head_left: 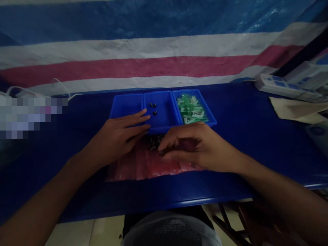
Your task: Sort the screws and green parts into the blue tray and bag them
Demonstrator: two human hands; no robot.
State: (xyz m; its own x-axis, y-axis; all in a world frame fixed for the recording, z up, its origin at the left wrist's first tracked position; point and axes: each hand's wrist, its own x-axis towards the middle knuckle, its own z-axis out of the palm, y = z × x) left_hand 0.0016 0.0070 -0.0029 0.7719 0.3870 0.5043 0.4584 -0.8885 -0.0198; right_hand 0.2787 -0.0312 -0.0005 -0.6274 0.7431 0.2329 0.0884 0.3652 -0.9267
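Three blue trays stand side by side: the left tray [128,104] shows nothing in its visible part, the middle tray [165,106] holds a few small dark screws [154,113], and the right tray holds green and clear packets [192,107]. In front of them lies a red plastic bag [146,164] with a pile of dark screws [153,141] at its upper part. My left hand [123,133] rests with fingers spread over the bag and the tray edge. My right hand [192,145] pinches at the pile, its fingertips on a small dark piece.
A white power strip [282,85] and beige paper [297,109] lie at the right on the blue table [238,136]. White cables [63,85] are at the back left. A striped sheet [153,48] hangs behind.
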